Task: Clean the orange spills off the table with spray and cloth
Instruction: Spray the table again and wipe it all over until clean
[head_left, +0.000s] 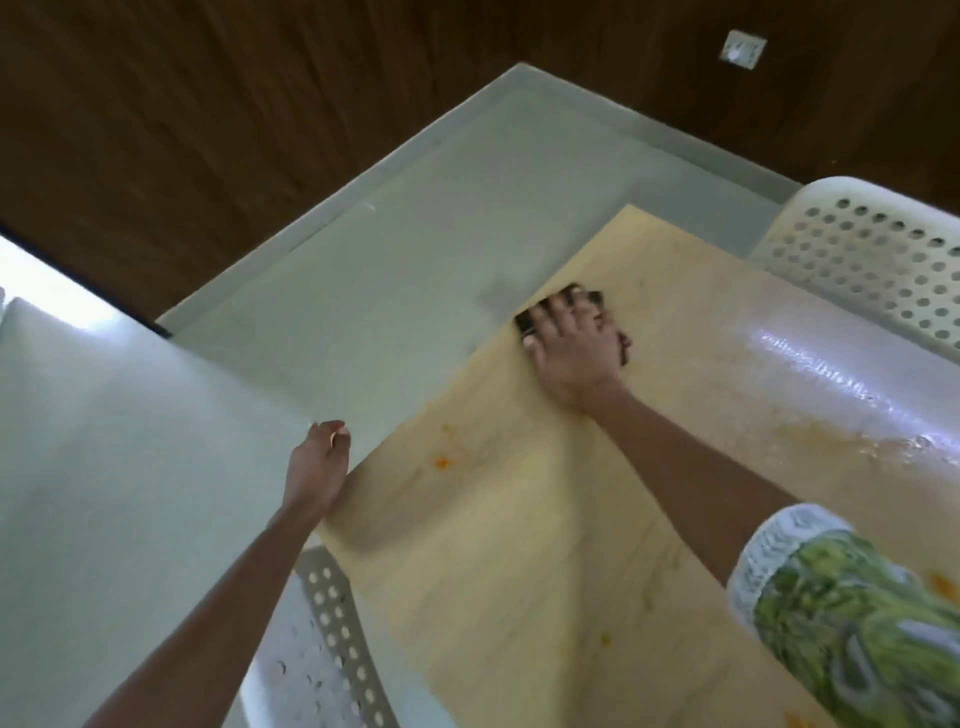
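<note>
Pressing flat — right hand (574, 340) spread on dark cloth (525, 322).

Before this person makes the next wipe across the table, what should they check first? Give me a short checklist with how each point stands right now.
1. Dark cloth under the right hand: ok, the spread fingers press it flat on the pale wooden table.
2. Cloth clear of the table's edge: not ok, it sits at the far edge.
3. Left hand out of the wiping path: ok, it rests at the table's left edge.
4. Orange spots remaining: not ok, several still show near the left edge.
5. Wet sheen on the right side: cannot tell whether it is spray.
6. Spray bottle within reach: cannot tell, none in view.
</note>
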